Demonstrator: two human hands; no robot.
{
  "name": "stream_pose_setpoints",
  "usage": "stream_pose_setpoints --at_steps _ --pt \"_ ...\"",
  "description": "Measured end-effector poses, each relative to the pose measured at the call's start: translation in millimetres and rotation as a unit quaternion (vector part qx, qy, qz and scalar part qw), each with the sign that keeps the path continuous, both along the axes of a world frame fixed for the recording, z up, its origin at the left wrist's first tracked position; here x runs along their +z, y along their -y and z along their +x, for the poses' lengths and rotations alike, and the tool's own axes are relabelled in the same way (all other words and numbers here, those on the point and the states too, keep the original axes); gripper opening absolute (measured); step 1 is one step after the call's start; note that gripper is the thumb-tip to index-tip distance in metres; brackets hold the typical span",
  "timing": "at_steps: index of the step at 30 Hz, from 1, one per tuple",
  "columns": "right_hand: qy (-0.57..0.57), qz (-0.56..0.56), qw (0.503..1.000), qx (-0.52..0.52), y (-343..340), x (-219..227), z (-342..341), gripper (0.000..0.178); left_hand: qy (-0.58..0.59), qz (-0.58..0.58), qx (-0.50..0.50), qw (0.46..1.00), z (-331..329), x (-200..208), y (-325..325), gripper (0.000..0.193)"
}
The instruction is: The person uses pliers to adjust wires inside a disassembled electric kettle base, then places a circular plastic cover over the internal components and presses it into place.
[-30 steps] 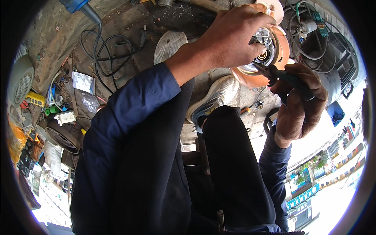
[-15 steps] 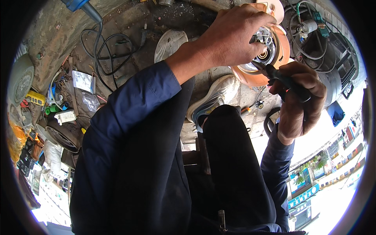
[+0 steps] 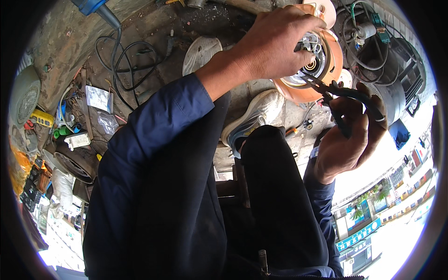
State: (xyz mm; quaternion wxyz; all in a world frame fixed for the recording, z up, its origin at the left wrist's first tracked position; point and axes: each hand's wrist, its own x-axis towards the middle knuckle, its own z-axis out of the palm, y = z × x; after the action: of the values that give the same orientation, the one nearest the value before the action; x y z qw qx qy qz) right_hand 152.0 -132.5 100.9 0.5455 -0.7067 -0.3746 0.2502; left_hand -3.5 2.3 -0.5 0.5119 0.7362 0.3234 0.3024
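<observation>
A wide fisheye view looks down from the person's head, near the knees [image 3: 265,135] and hands [image 3: 275,44].

- Pliers [image 3: 329,88]: dk handles, spread apart, held in R fingers [image 3: 360,133]; slim metal nose slants away from R fingers, tips near L thumb, contact unclear.
- Rnd orange housing [image 3: 336,60]: open, under L fingers [image 3: 313,22].
- Inside: silvery ring, coppery coil [image 3: 312,64] by L thumb, lt wires [image 3: 318,43] btwn L fingers & thumb.
</observation>
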Motion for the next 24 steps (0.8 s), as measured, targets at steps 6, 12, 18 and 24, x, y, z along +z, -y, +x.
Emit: stream_pose_setpoints --at_steps 6,12,18,24 --pt "-0.05 0.026 0.983 0.177 -8.3 3.8 7.6 0.045 0.013 -0.008 -0.002 1.0 0.0 -1.1 -0.4 0.065" --pt "-0.075 -0.007 0.97 0.233 -16.9 6.9 10.5 0.041 0.018 -0.015 -0.008 1.0 -0.6 0.6 -1.3 0.066" --pt "-0.037 0.007 0.962 0.271 -21.8 5.5 13.3 0.034 0.023 -0.047 -0.027 0.998 0.1 2.6 -5.3 0.066" --pt "-0.034 -0.002 0.963 0.266 -22.0 4.6 14.4 0.028 0.023 -0.023 -0.008 0.999 0.9 -2.1 -2.1 0.065"
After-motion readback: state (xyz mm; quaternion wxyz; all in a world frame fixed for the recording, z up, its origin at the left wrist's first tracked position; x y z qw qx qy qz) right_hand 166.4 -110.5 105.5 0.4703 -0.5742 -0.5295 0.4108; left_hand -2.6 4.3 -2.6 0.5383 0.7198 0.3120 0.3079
